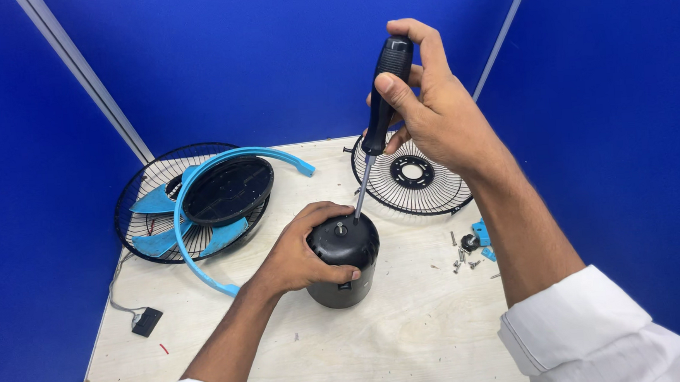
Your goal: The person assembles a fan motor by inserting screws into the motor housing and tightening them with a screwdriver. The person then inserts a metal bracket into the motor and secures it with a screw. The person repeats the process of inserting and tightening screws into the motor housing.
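Head view: left hand grips motor housing (mid-table, clear of edges), right hand grips screwdriver.

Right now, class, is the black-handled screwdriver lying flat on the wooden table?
No: the right hand holds the black-handled screwdriver upright, tip on the black motor housing.

No packages, labels, signs or screens are in view.

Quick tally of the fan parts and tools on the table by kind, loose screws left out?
Wire grilles: 2, front grille, rear grille
Blue fan blades: 1
Blue ring: 1
Black motor housing: 1, under left hand
Screwdriver: 1, in right hand
Total: 6
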